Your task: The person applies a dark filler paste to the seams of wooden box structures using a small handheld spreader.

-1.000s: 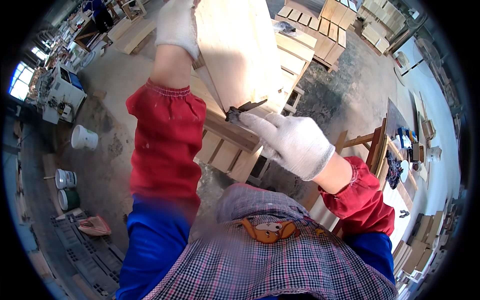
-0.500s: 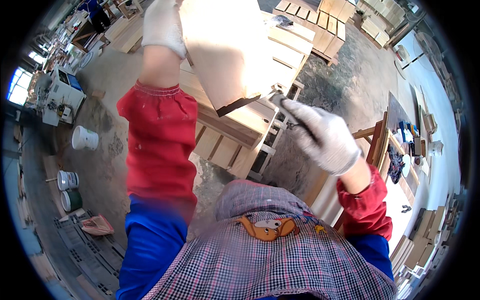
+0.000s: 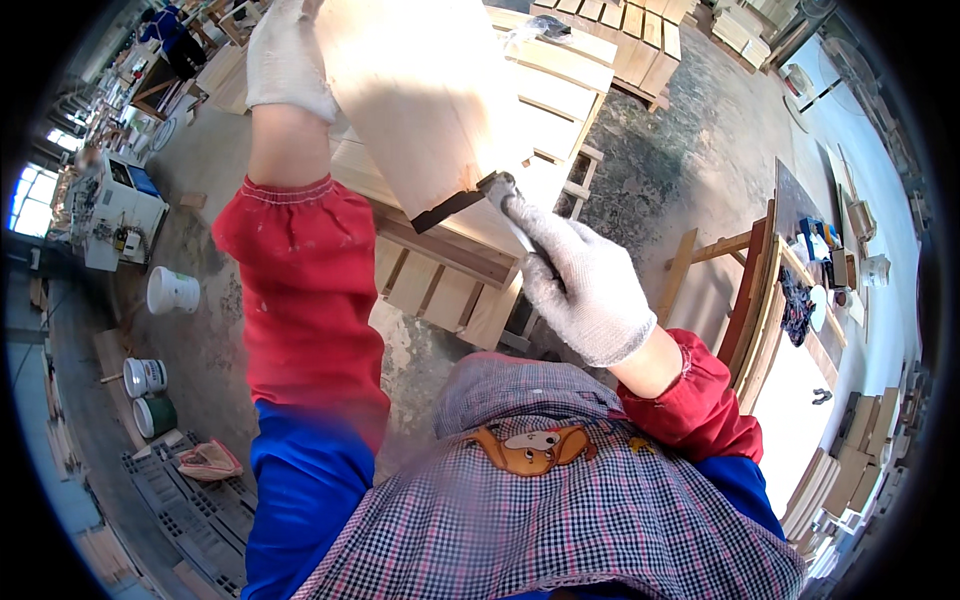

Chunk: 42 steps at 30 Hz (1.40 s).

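A pale wooden board (image 3: 410,90) is held up and tilted by my gloved left hand (image 3: 288,62), closed on its left edge; the fingertips are hidden or cut off by the picture's top. Its near end is a dark, jagged edge. In my gloved right hand (image 3: 590,290) is a slim hand tool (image 3: 503,188) with a light shaft and a dark head, perhaps a scraper. The tool's head touches, or nearly touches, the right corner of the board's dark end. Beneath the board stands a stack of wooden slatted pieces (image 3: 440,290).
Another slatted wooden stack (image 3: 630,40) stands at the far right. A workbench (image 3: 790,370) with tools and small boxes is on my right. White buckets (image 3: 173,290) and a green bucket (image 3: 154,416) stand on the floor at left. A person (image 3: 172,40) is at the far left.
My right hand and the tool have moved left, bringing the tool's head onto or beside the board's corner. My left hand and the board have shifted slightly left.
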Each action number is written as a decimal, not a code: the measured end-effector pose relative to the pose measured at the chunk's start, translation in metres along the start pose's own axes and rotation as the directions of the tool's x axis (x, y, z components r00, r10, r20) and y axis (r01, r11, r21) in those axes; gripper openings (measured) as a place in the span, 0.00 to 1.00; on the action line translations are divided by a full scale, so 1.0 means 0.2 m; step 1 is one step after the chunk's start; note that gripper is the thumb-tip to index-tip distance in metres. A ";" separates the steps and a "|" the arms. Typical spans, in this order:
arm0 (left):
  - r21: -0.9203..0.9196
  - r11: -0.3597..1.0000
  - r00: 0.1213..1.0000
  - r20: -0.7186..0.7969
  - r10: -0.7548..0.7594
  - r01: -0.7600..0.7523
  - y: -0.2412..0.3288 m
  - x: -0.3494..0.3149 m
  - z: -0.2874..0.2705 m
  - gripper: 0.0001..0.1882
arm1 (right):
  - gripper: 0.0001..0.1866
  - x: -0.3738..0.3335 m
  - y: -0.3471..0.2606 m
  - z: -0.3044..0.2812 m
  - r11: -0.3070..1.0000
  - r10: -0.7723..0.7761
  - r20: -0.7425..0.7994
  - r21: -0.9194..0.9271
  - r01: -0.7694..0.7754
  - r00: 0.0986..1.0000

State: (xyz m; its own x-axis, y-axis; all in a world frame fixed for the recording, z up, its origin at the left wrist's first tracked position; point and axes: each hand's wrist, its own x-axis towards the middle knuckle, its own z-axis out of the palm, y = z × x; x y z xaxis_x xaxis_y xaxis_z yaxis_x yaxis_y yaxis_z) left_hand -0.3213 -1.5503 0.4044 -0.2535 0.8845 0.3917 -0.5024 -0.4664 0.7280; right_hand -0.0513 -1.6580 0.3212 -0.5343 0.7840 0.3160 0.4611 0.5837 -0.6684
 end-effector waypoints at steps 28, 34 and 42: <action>0.009 0.999 0.996 0.073 -0.040 0.040 0.04 -0.02 0.05 0.21 | 0.24 0.00 0.22 0.07 0.991 -0.072 -0.169 0.095 0.089 0.983; 0.003 1.000 1.000 0.015 -0.024 0.024 0.04 0.00 0.03 0.21 | 0.25 -0.02 0.17 0.06 0.990 -0.098 -0.102 0.089 0.107 0.990; -0.058 0.996 0.997 -0.002 -0.074 0.073 0.02 0.01 0.01 0.19 | 0.27 -0.01 0.06 0.10 0.995 -0.104 -0.046 0.004 0.104 0.994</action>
State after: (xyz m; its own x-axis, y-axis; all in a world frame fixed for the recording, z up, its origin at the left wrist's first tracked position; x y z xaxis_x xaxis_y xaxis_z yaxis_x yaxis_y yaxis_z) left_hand -0.3222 -1.5511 0.4098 -0.2173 0.9164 0.3361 -0.5667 -0.3988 0.7209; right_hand -0.0584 -1.6559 0.2997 -0.5461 0.7280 0.4145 0.4000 0.6614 -0.6345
